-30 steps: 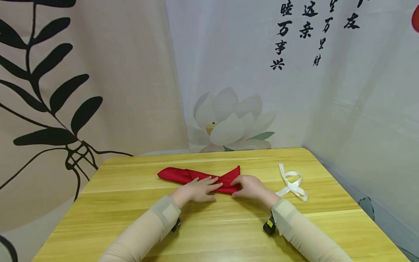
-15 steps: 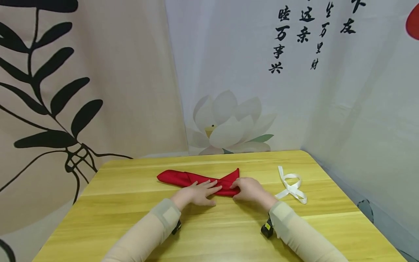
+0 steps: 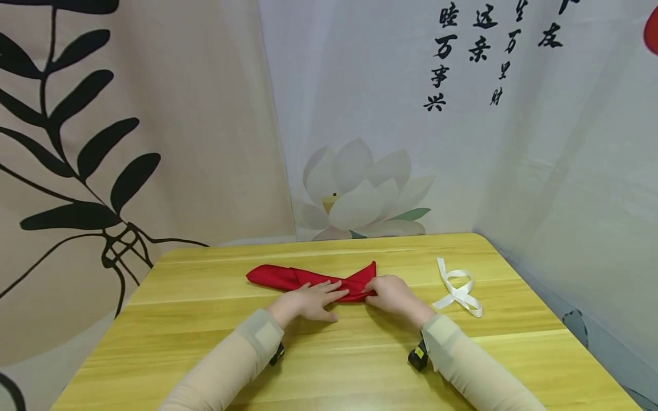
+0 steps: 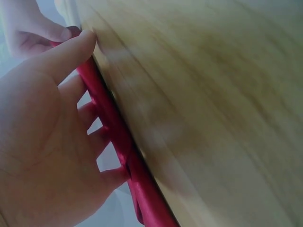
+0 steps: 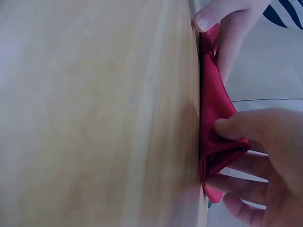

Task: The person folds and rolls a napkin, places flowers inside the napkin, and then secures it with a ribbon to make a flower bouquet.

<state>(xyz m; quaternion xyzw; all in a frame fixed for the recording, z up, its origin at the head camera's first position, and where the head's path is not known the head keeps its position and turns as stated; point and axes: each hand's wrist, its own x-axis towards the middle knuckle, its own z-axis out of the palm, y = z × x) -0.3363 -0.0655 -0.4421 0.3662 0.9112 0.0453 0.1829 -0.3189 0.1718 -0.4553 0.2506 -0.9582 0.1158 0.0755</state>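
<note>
A red satin-like cloth, folded into a long narrow strip, lies across the table with one corner pointing up near its right end. My left hand rests on its middle with fingers spread, and in the left wrist view the fingertips touch the strip. At the right end my right hand pinches the cloth's near edge. In the right wrist view, its thumb lies on the near side of the cloth and the fingers are behind, beside the open folds of the layered end.
A looped white ribbon lies on the wooden table to the right of my right hand. Behind the table hangs a cloth backdrop printed with leaves, a lotus and writing.
My right thumb and fingers have drawn in on the cloth's right end, and its near edge there is turned up slightly. My left hand stays in place on the strip.
</note>
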